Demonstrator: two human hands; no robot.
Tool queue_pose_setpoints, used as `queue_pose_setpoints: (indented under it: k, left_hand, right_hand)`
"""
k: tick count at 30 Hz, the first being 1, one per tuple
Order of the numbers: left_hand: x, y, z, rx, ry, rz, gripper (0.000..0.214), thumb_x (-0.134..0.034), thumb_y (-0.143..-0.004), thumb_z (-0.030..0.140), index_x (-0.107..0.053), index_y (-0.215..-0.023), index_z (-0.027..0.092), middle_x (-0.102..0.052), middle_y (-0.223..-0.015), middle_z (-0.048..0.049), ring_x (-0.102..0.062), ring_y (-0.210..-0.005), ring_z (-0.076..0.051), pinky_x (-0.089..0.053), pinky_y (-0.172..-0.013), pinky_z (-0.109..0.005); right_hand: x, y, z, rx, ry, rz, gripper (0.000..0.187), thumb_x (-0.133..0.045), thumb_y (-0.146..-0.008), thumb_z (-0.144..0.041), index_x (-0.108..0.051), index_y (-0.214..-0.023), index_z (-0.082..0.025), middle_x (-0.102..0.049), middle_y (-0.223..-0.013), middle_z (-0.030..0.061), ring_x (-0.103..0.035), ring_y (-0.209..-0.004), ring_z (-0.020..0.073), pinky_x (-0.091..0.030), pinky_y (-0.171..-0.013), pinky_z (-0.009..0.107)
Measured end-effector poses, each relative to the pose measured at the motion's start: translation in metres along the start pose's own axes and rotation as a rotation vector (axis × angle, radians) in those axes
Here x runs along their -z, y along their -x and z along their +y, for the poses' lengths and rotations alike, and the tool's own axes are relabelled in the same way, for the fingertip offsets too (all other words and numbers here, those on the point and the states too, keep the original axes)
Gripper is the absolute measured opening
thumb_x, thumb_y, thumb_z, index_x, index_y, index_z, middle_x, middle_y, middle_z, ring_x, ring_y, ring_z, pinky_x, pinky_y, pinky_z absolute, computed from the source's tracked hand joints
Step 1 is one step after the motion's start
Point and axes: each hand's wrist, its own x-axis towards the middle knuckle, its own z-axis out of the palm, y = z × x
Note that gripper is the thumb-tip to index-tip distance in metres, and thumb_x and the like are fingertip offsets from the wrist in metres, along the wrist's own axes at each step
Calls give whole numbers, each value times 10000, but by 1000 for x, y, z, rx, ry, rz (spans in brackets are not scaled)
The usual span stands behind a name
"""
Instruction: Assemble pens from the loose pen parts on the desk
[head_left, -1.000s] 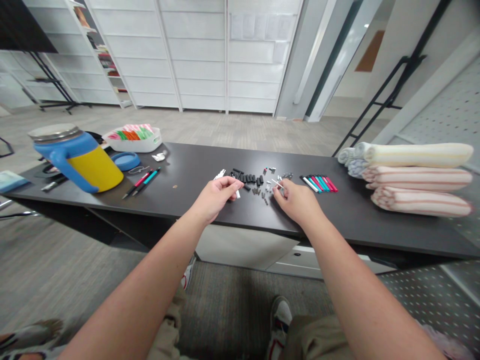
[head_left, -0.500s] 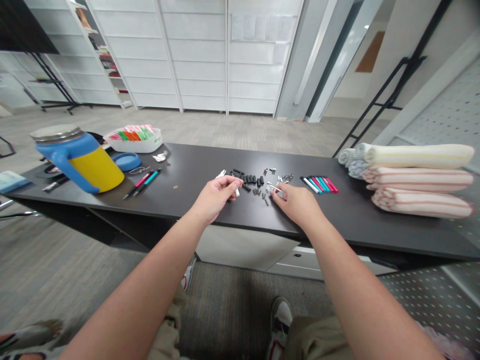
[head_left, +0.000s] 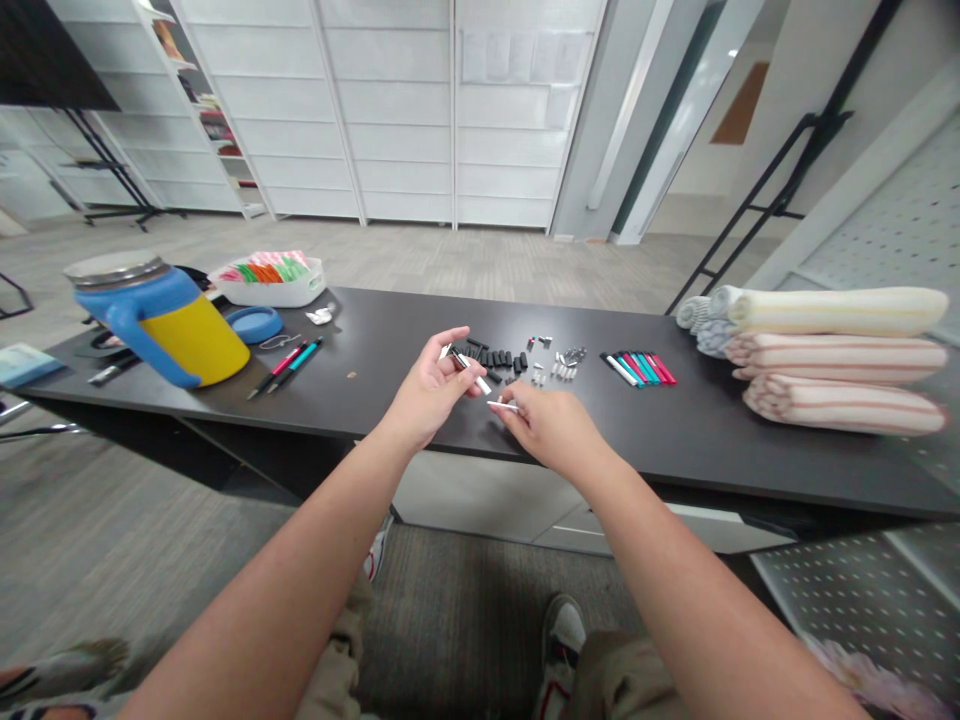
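My left hand (head_left: 429,392) is over the desk, thumb and fingers closed on a white pen barrel (head_left: 482,384) with a dark part at its upper end. My right hand (head_left: 553,424) is just to its right, pinching a thin white pen piece (head_left: 501,406) that points toward the left hand. The two pieces are close but apart. Behind the hands lie short black grips (head_left: 501,358). Small silver and clear pen parts (head_left: 564,371) are grouped right of them. A row of white, teal and red pen barrels (head_left: 639,368) lies farther right.
A blue and yellow mug (head_left: 191,335), a blue lid (head_left: 253,323), two assembled pens (head_left: 295,367) and a white basket of colourful packets (head_left: 277,290) stand at left. Rolled striped towels (head_left: 840,358) are stacked at the desk's right end. The desk's front edge (head_left: 675,480) runs under my forearms.
My right hand has moved left and nearer to me, from the small parts toward my left hand. My left fingers have lifted and spread, and the white barrel there now slants down to the right.
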Motion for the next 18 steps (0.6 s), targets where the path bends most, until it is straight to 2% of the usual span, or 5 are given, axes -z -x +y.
queue_pose_setpoints:
  k: [8,15,18]
  left_hand:
    - [0,0,-1,16,-79,-38,594,-833,-866,344,-573,-1380,197,-717,-982,-34,-658,-773,-116,-543,-803,-280]
    - [2,0,-4,-44,-258,-165,584,-782,-916,336,-595,-1455,211,-726,-1004,-56,-696,-976,-185,-532,-925,-314]
    - [2,-1,-5,-69,-267,-146,596,-789,-910,330,-597,-1463,220,-722,-992,-45,-689,-952,-178,-536,-908,-305]
  right_hand:
    - [-2,-1,-6,7,44,-22,239,-600,-1062,-427,-730,-1064,-227,-773,-771,31,-714,-697,218,-308,-621,304]
    - [-4,-1,-5,-2,72,-24,261,-608,-1056,-444,-749,-1073,-226,-799,-825,46,-736,-737,226,-328,-625,309]
    - [-4,-1,-5,-16,82,-32,278,-602,-1055,-455,-759,-1074,-226,-797,-813,47,-738,-743,227,-329,-625,309]
